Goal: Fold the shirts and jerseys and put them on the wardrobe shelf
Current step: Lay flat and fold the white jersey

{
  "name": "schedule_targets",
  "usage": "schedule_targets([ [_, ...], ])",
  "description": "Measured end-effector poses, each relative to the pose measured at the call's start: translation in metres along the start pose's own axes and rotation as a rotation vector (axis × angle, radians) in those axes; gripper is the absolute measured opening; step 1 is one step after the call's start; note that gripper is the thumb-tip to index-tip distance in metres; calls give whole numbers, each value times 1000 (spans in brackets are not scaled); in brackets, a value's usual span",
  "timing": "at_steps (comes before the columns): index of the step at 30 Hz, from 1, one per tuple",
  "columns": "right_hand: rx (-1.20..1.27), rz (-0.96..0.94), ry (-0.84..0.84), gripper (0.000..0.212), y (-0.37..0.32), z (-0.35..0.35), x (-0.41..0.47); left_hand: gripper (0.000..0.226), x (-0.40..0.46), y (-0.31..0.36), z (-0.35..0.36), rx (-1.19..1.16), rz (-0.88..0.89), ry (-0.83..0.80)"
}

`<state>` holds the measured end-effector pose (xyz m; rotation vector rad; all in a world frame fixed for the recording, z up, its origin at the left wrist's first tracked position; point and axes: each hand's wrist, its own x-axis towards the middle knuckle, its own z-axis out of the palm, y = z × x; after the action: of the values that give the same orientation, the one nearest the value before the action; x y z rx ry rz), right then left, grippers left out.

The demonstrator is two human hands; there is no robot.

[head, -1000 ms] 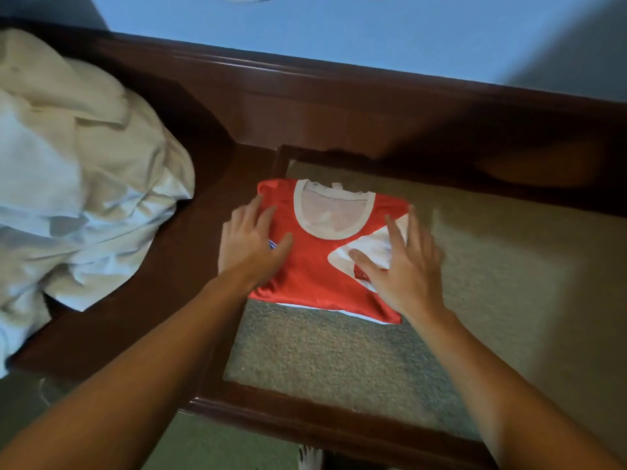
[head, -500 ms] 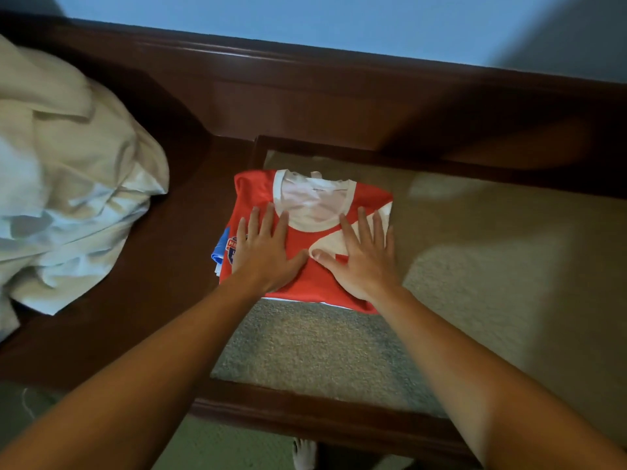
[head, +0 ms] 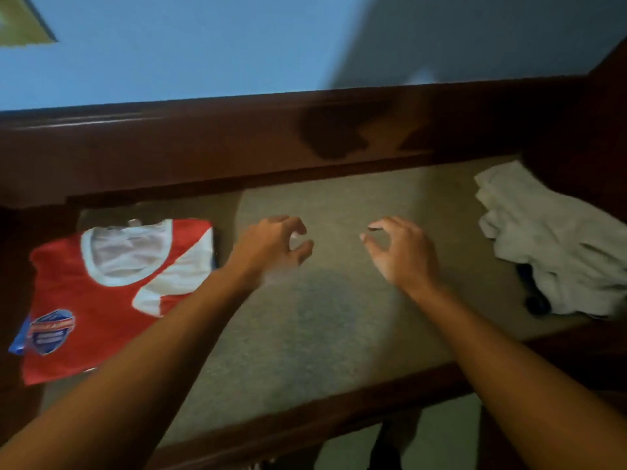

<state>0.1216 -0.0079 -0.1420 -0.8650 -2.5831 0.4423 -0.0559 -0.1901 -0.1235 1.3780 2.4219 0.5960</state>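
Head view: left hand and right hand hover loosely curled, grasping nothing; folded red jersey left of both, white garment right.

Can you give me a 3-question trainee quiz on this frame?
1. True or false: the left hand grips the folded red jersey.
2. What lies at the shelf's right end? A) white garment pile B) shoe box C) hanger
3. Fill in: the right hand holds ____.

Key: 1. false, it hovers to the right of the jersey, fingers loosely curled. 2. A, the crumpled white garment pile. 3. nothing.
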Motion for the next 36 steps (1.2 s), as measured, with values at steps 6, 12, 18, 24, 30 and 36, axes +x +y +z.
schedule_targets([
  [6,-40,239,-7,21,162,-116,-6,37,94,154,56,-54,89,-102],
  [12,-154,430,-141,27,294,-186,-11,32,167,286,128,-128,78,-212],
  [18,-436,326,-374,44,386,-176,-9,37,217,340,209,15,71,-369],
  [24,-350,319,-460,36,429,-164,-8,75,211,368,286,83,252,-574],
  [30,74,292,-355,23,436,-178,13,32,231,360,287,42,146,-423],
  [36,356,260,-224,24,385,-166,49,18,227,298,213,-85,-18,-235],
])
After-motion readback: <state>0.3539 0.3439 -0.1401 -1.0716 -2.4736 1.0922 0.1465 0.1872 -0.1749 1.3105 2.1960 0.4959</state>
